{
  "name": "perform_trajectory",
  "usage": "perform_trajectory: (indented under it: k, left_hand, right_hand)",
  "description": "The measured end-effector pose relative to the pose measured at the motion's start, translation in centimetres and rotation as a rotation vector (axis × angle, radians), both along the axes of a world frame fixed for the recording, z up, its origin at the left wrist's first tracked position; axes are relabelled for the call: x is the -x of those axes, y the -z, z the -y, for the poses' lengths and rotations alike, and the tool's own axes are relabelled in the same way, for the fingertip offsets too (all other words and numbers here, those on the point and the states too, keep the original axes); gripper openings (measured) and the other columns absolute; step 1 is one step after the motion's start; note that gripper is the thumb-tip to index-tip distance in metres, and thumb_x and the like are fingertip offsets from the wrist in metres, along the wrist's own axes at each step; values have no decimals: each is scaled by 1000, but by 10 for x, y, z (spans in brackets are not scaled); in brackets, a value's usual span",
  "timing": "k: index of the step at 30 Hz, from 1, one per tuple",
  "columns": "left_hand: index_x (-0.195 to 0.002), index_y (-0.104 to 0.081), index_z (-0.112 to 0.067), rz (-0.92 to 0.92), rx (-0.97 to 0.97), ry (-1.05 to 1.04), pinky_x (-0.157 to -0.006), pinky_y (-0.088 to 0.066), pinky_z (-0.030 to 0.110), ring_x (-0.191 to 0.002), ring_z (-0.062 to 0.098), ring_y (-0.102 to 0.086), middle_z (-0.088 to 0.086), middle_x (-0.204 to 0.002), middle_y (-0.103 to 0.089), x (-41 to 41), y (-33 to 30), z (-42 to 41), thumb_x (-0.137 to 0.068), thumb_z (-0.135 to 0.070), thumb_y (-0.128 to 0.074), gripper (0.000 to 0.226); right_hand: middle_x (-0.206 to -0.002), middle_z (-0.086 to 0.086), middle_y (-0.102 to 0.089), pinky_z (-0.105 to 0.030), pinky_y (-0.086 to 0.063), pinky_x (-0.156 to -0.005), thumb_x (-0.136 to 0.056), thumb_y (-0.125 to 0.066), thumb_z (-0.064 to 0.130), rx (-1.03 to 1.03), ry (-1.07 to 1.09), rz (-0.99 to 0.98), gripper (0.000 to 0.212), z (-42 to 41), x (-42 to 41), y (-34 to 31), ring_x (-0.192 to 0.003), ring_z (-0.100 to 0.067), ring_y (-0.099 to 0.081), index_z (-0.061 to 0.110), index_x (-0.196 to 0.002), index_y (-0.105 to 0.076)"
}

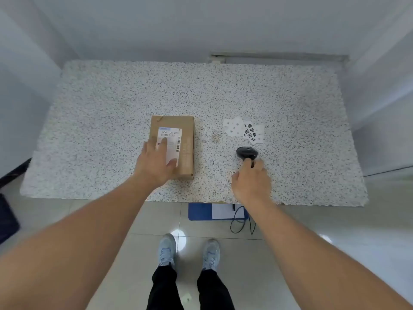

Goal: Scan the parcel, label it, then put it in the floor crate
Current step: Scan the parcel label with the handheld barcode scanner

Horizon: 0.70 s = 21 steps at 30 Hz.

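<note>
A brown cardboard parcel (185,139) with a white shipping label lies flat near the middle of the speckled table (111,104). My left hand (155,163) rests spread on its near left part, fingers over the label. To the right, my right hand (251,182) is closed around the handle of a black barcode scanner (246,152), whose head points away from me on the table. Beyond the scanner lies a small heap of white stickers (245,129) printed with black characters. Under the table's front edge a blue crate (199,211) shows partly on the floor.
The scanner's black cable (240,222) loops down over the crate to the tiled floor. My two feet (188,253) stand just in front of the table. Walls close in behind and on both sides. A dark object (6,218) sits at the far left on the floor.
</note>
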<state>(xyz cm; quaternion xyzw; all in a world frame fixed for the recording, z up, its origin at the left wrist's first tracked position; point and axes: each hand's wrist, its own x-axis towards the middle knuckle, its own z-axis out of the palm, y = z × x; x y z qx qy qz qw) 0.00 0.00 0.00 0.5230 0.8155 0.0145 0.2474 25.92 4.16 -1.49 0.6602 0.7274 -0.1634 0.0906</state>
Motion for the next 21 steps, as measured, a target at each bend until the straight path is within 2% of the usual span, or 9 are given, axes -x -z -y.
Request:
perform_trajectory:
  k: [4, 6, 8, 10, 12, 14, 17, 19, 21]
  left_hand:
    - [-160, -21, -26, 195, -9, -227, -113, -41, 55, -145, 46, -36, 18, -167, -11, 21, 11, 3, -94, -44, -65, 81]
    - [-160, -20, -32, 307, -18, -253, -109, -44, 49, -139, 40, -43, 17, -161, -28, 34, 20, 5, -90, -44, -70, 87]
    - [-161, -18, -38, 426, -33, -217, -107, -47, 46, -133, 30, -50, 8, -151, -44, 44, 23, 8, -84, -45, -74, 95]
    - [-162, -16, -40, 546, -45, -219, -105, -47, 41, -128, 21, -51, -4, -146, -46, 50, 25, 10, -87, -33, -78, 97]
    - [-162, -13, -44, 654, -29, -253, -95, -51, 35, -120, 17, -54, -14, -138, -45, 51, 27, 13, -91, -22, -77, 98]
    - [-158, -11, -55, 732, -6, -285, -85, -60, 40, -111, 18, -63, -21, -131, -47, 54, 31, 16, -90, -20, -79, 102]
    - [-155, -16, -61, 809, -33, -363, -83, -64, 48, -113, 22, -65, -26, -129, -47, 56, 35, 16, -86, -19, -83, 105]
    - [-155, -20, -60, 833, -69, -383, -86, -63, 47, -120, 21, -61, -30, -130, -46, 56, 38, 14, -85, -16, -83, 104]
    - [-154, -21, -60, 850, -93, -381, -91, -62, 47, -123, 21, -60, -31, -130, -46, 53, 39, 11, -86, -14, -82, 102]
  right_hand:
    - [-137, -21, -48, -46, -55, -90, -100, -53, 35, 8, 125, -9, 55, -4, 2, 7, -111, -34, -60, 1, -141, -39]
    - [-134, -21, -48, -45, -56, -87, -101, -53, 34, 23, 126, -11, 57, -6, 5, 13, -109, -34, -60, 0, -142, -36]
    - [-135, -23, -48, -43, -57, -84, -100, -55, 33, 17, 145, -35, 61, -8, 9, 18, -110, -35, -61, -2, -144, -32]
    - [-140, -25, -46, -45, -57, -86, -100, -57, 30, 11, 210, -74, 68, -12, 13, 24, -115, -38, -60, -4, -149, -26]
    - [-144, -26, -45, -51, -57, -89, -99, -59, 28, 6, 304, -126, 75, -15, 17, 30, -117, -41, -60, -4, -153, -17]
    - [-145, -25, -48, -55, -58, -85, -98, -61, 27, 5, 390, -163, 80, -19, 20, 35, -113, -42, -62, 2, -154, -9]
    - [-140, -22, -55, -51, -59, -78, -99, -60, 25, 43, 518, -198, 81, -29, 23, 39, -104, -41, -66, 10, -155, -3]
    - [-129, -21, -62, -47, -57, -75, -101, -59, 23, 115, 598, -216, 76, -34, 24, 41, -95, -37, -65, 9, -155, -6]
    - [-123, -21, -64, -48, -57, -77, -101, -60, 19, 171, 630, -217, 64, -37, 24, 42, -92, -35, -63, 4, -149, -20]
